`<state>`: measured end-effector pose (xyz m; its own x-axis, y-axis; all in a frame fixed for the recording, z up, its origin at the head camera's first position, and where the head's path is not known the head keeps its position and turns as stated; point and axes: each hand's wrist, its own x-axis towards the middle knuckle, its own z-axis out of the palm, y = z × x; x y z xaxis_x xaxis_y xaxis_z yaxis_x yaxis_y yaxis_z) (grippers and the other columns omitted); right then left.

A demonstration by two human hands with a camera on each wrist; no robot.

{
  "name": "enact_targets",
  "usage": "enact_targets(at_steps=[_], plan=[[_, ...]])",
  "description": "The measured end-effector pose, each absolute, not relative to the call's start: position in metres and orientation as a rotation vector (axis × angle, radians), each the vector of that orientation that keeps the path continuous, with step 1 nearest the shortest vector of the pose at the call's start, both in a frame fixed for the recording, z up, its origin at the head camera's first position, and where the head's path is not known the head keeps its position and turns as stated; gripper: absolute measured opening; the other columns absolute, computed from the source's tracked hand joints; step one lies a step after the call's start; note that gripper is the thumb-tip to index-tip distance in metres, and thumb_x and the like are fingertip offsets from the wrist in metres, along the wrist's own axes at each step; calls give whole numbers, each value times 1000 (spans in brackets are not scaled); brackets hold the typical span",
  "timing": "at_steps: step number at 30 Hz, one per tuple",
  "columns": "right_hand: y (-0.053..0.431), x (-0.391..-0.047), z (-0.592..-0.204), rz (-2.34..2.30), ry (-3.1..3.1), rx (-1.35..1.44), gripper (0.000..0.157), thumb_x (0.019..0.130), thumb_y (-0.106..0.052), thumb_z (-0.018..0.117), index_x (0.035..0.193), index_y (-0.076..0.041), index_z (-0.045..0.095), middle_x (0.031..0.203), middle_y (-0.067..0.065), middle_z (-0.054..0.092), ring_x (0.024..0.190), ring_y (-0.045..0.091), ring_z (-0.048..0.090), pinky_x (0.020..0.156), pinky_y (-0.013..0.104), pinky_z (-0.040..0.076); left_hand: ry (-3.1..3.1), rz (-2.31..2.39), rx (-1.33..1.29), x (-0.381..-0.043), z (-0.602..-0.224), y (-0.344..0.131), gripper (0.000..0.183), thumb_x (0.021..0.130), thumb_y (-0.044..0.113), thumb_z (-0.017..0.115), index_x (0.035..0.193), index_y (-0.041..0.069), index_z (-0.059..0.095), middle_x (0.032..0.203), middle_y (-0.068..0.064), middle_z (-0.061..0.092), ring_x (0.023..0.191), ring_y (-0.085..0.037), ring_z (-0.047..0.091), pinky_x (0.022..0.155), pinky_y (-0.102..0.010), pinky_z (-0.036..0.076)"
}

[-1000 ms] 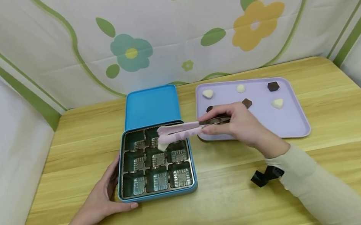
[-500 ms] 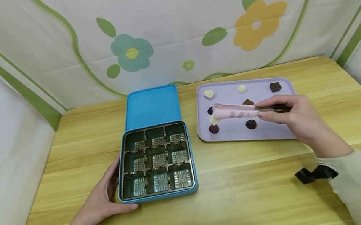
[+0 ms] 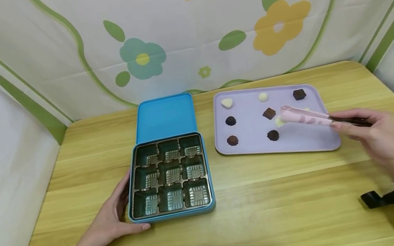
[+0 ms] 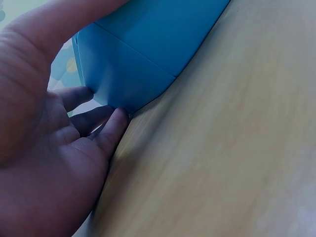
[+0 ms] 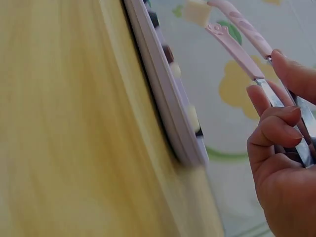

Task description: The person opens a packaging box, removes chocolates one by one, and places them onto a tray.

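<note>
My left hand [image 3: 106,222] holds the near left corner of a blue tin [image 3: 179,215], its thumb along the front and fingers against the left side. Inside the tin, a dark insert [image 3: 157,174] has bare square compartments. With my right hand [image 3: 384,136] I grip pink-tipped metal tongs [image 3: 306,117]. Their paw-shaped tips pinch a cream-coloured chocolate [image 5: 196,12], up over the lilac tray [image 3: 305,142]. On that tray sit several chocolates, among them a white one [image 3: 227,103], a brown diamond-shaped one [image 3: 269,113] and a dark round one [image 3: 273,135].
The tin's blue lid [image 3: 165,117] lies behind it, against the flowered cloth [image 3: 181,66]. All stands on a wooden table [image 3: 262,210]. White cloth walls close in both sides.
My right hand has moved right with the tongs and cream chocolate, from over the tin to over the tray's right part. My left hand and the tin have stayed in place.
</note>
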<state>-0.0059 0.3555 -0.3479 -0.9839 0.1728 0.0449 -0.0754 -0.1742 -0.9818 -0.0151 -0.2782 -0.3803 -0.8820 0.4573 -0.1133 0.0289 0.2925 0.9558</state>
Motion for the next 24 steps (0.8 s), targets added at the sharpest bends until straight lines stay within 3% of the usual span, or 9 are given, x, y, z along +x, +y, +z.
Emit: enact_targets(at_steps=[10, 17, 24], plan=[[398, 12, -359, 2247, -1850, -111, 35, 94, 28, 58, 117, 12, 78, 98, 8, 85, 80, 10, 75, 62, 18, 57, 2240, 1616, 466, -14, -380, -278, 137, 73, -4, 95, 175, 31, 12, 181, -17, 14, 143, 10, 41, 112, -4, 34], [417, 15, -363, 2153, -2155, -222, 36, 94, 21, 67, 120, 1, 81, 105, -4, 85, 88, 5, 76, 70, 16, 60, 2207, 1628, 440, -13, -381, -277, 136, 74, -4, 95, 175, 33, 12, 181, -13, 15, 142, 8, 44, 110, -6, 40], [437, 23, -367, 2066, -2237, -317, 37, 94, 18, 70, 120, -5, 83, 101, -8, 84, 79, 5, 74, 61, 18, 56, 2218, 1623, 450, -14, -380, -277, 137, 73, -5, 95, 175, 33, 11, 181, -14, 14, 144, 10, 41, 111, -5, 38]])
